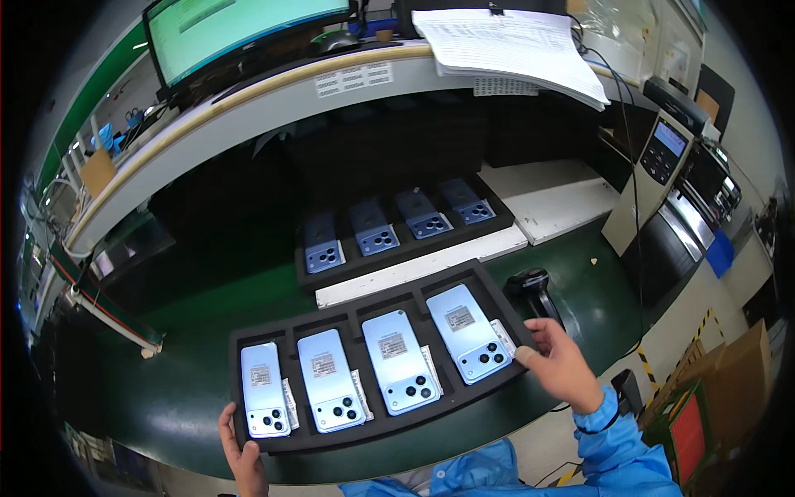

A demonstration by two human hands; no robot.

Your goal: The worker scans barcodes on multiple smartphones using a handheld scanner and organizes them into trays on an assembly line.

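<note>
A black foam tray [331,311] lies in front of me, tilted so its right end is farther off. In its slots sit several light-blue phones, backs up, lenses toward me, among them a left-end phone [264,389] and a right-end phone [468,333]. Each has a grey label on its back and a white paper slip [427,370] beside it. My left hand [243,451] grips the tray's left front corner, thumb at the front edge. My right hand [561,364] holds the tray's right end between thumb and fingers.
Under the shelf [273,87], a second foam tray [406,254] of phones rests near white boards [551,199]. A black handheld scanner [534,290] lies beyond my right hand. A label printer [650,182] stands right. Above are a monitor [248,33] and a paper stack [509,50].
</note>
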